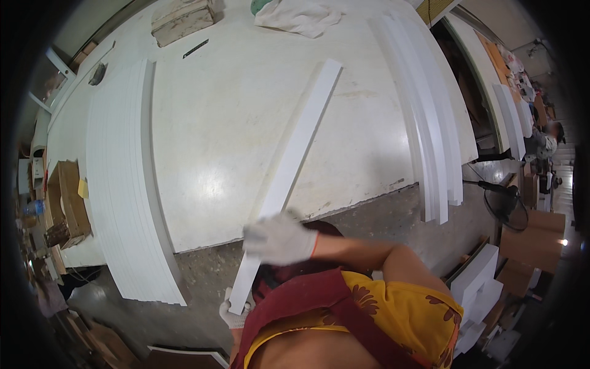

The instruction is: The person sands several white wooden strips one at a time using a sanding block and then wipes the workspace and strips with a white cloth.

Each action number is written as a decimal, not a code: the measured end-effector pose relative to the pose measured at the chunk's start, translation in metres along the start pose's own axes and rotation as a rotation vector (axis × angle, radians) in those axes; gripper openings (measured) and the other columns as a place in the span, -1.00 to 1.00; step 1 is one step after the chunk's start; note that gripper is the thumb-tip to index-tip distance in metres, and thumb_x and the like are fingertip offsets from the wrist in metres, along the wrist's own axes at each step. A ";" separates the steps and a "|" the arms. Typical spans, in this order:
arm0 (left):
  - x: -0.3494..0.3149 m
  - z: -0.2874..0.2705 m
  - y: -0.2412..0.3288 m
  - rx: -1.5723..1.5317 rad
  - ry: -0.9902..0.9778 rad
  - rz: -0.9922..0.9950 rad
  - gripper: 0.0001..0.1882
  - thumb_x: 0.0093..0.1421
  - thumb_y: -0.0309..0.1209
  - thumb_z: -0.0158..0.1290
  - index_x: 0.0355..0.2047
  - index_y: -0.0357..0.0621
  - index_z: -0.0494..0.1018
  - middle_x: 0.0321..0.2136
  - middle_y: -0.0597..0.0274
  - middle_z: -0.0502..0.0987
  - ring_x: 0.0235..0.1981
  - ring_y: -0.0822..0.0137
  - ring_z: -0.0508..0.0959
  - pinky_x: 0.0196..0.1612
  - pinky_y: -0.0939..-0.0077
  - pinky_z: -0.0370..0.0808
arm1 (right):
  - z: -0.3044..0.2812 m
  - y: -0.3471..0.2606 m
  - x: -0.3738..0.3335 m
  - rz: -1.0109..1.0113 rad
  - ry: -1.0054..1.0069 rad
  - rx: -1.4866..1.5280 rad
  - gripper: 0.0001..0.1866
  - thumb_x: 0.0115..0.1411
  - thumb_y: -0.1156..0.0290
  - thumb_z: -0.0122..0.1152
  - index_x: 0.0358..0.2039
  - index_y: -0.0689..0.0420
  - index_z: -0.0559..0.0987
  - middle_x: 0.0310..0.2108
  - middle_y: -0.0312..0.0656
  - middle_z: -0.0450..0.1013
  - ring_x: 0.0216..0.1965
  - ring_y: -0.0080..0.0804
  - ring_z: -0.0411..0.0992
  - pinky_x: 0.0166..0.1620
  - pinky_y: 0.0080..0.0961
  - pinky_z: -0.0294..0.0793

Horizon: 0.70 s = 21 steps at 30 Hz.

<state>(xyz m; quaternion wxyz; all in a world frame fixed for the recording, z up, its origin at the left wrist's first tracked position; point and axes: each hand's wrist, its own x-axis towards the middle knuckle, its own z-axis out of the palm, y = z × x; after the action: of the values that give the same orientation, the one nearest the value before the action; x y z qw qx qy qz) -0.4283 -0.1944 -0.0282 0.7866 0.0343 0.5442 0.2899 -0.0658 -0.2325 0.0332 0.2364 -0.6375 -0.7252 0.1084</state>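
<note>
A long white strip (301,142) lies at a slant over the pale table, its near end reaching past the front edge toward my body. That near end is in my left hand (232,316), gloved in white, with fingers closed round it. Further up the strip, my right hand (279,238), in a white glove with an orange cuff, is over its surface. Motion blurs the right fingers, so their grip cannot be made out.
A stack of white strips (126,184) lies along the table's left side, and several more white strips (424,117) overhang its right edge. Toward the back are a stained block (184,21), a dark blade (196,48) and a white cloth (298,17). A cardboard box (69,197) stands left.
</note>
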 end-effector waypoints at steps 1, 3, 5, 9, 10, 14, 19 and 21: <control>0.001 0.001 -0.002 0.001 0.003 0.014 -0.66 0.08 -0.21 0.10 -0.18 -0.09 0.39 -0.20 0.13 0.61 -0.34 0.26 0.67 -0.49 0.30 0.70 | -0.037 0.028 0.006 0.127 -0.087 -0.006 -0.68 0.24 0.06 0.16 -0.03 -0.17 0.59 -0.01 -0.02 0.47 -0.22 -0.17 0.59 -0.27 -0.33 0.58; 0.005 -0.004 -0.002 0.032 -0.010 0.027 -0.65 0.08 -0.19 0.10 -0.18 -0.09 0.40 -0.21 0.16 0.61 -0.38 0.26 0.66 -0.50 0.32 0.69 | -0.056 0.121 -0.002 0.350 0.147 -0.214 -0.66 0.28 0.04 0.13 0.05 -0.27 0.56 0.04 -0.11 0.48 -0.11 -0.16 0.55 -0.17 -0.26 0.55; 0.005 -0.012 -0.002 0.073 0.026 0.054 -0.61 0.08 -0.17 0.09 -0.14 -0.11 0.42 -0.21 0.17 0.62 -0.42 0.26 0.65 -0.52 0.34 0.68 | -0.073 0.220 -0.012 0.625 0.366 -0.434 -0.62 0.32 0.03 0.10 0.14 -0.38 0.52 0.09 -0.19 0.48 0.00 -0.15 0.52 -0.07 -0.18 0.52; 0.004 -0.015 -0.004 0.124 0.110 0.074 -0.46 0.10 -0.11 0.10 0.01 -0.21 0.45 -0.18 0.10 0.64 -0.45 0.25 0.65 -0.57 0.38 0.63 | -0.161 0.357 0.003 0.868 0.165 -0.826 -0.61 0.34 -0.12 0.08 0.08 -0.36 0.63 0.08 -0.29 0.53 0.07 -0.12 0.51 0.00 -0.13 0.51; 0.005 -0.015 0.000 0.147 0.069 0.032 -0.42 0.12 -0.09 0.11 0.05 -0.25 0.44 -0.17 0.06 0.65 -0.45 0.24 0.66 -0.58 0.39 0.61 | -0.172 0.383 0.002 0.926 0.223 -0.743 -0.59 0.30 -0.14 0.14 0.09 -0.37 0.64 0.09 -0.29 0.55 0.05 -0.14 0.53 -0.02 -0.15 0.52; 0.002 -0.023 0.023 0.283 -0.114 -0.115 -0.28 0.19 0.02 0.15 0.10 -0.40 0.40 -0.16 -0.10 0.65 -0.44 0.16 0.67 -0.62 0.41 0.54 | -0.181 0.438 -0.007 1.157 0.487 -0.237 -0.40 0.21 -0.11 0.30 0.26 -0.27 0.57 0.14 -0.21 0.56 0.01 -0.26 0.56 -0.03 -0.31 0.53; 0.003 -0.031 0.022 0.475 -0.303 0.124 -0.28 0.21 0.07 0.16 0.03 -0.44 0.40 -0.29 -0.14 0.64 -0.45 0.07 0.67 -0.51 0.44 0.55 | -0.186 0.382 0.004 0.967 1.044 0.710 -0.23 0.18 -0.04 0.36 0.32 0.09 0.49 0.14 -0.06 0.56 -0.01 -0.32 0.57 0.00 -0.43 0.50; -0.006 0.014 0.031 0.623 -0.332 0.182 -0.37 0.13 0.04 0.22 -0.18 -0.41 0.50 -0.34 -0.03 0.62 -0.41 0.20 0.62 -0.35 0.49 0.50 | -0.196 0.373 -0.004 0.944 0.938 0.542 -0.22 0.17 -0.05 0.36 0.32 0.09 0.48 0.14 -0.04 0.56 -0.02 -0.30 0.56 0.01 -0.43 0.49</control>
<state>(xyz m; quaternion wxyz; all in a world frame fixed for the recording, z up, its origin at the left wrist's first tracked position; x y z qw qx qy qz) -0.4304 -0.1682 -0.0066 0.7870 0.3671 0.4660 0.1696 0.3549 -0.2034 0.0310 0.6008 -0.7816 -0.1419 0.0899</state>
